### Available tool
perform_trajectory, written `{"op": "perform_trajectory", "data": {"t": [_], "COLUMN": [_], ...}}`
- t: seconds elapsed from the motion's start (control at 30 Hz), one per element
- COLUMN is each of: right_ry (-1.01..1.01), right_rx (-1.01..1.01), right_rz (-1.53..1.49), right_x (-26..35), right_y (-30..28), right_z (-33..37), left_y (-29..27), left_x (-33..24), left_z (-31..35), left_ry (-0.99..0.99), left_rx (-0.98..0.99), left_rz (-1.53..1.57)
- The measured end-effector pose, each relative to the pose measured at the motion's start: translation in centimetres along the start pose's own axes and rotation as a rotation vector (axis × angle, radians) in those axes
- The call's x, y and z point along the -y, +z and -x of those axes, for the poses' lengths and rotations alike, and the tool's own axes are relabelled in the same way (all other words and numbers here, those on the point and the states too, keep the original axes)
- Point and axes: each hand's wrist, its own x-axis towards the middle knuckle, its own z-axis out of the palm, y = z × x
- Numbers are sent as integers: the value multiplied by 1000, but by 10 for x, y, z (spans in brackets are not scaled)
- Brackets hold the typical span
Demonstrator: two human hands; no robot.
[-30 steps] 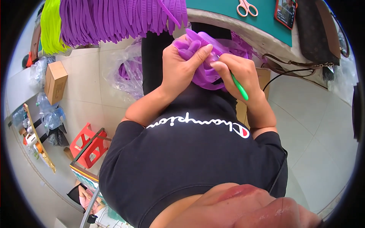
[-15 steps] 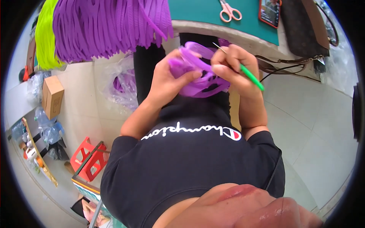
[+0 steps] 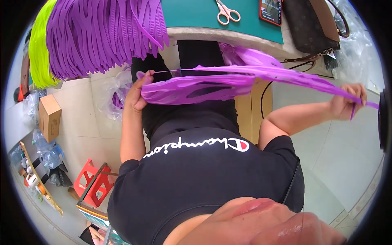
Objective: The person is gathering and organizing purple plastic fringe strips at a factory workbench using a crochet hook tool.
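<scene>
A bundle of limp purple rubbery strips [image 3: 204,87] stretches sideways in front of my dark trousers. My left hand [image 3: 138,93] is closed on its left end, thumb on top. Far out to the right, my right hand [image 3: 345,100] grips the ends of a long purple strip [image 3: 302,78] drawn taut and thinning toward the left hand. A short tail of purple sticks out past the right fist. More purple material hangs behind, by the table edge. No pointed tool shows in the right hand, whose fingers are slightly blurred.
On the green-topped table [image 3: 196,16] lie a thick row of ridged purple straps [image 3: 98,36], lime-green straps [image 3: 37,53], pink-handled scissors [image 3: 228,15], a phone [image 3: 271,11] and a brown handbag [image 3: 308,26]. A cardboard box [image 3: 49,118] and red stool [image 3: 94,181] stand left.
My hands have moved far apart, the right one swinging out to the right and the left one leftward. The purple bundle is now stretched between them. The green-handled pointed tool is out of sight.
</scene>
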Motion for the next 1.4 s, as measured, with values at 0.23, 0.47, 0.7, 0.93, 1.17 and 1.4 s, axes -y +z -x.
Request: {"op": "perform_trajectory", "data": {"t": [0.23, 0.47, 0.7, 0.93, 1.17, 1.4], "right_ry": [232, 542, 900, 897, 906, 293], "right_rx": [-103, 21, 346, 435, 325, 377], "right_rz": [201, 382, 903, 1026, 989, 1637], "right_x": [-38, -124, -209, -229, -231, -215], "right_y": [-31, -42, -49, -59, -57, -75], "right_z": [-6, 33, 121, 130, 132, 103], "left_y": [45, 71, 130, 144, 140, 133], "left_x": [7, 28, 15, 12, 15, 9], "left_z": [20, 31, 42, 57, 54, 55], "left_ry": [22, -363, 250, 352, 449, 300], "left_rx": [531, 378, 275, 252, 226, 258], "left_rz": [296, 234, -120, -128, -221, -300]}}
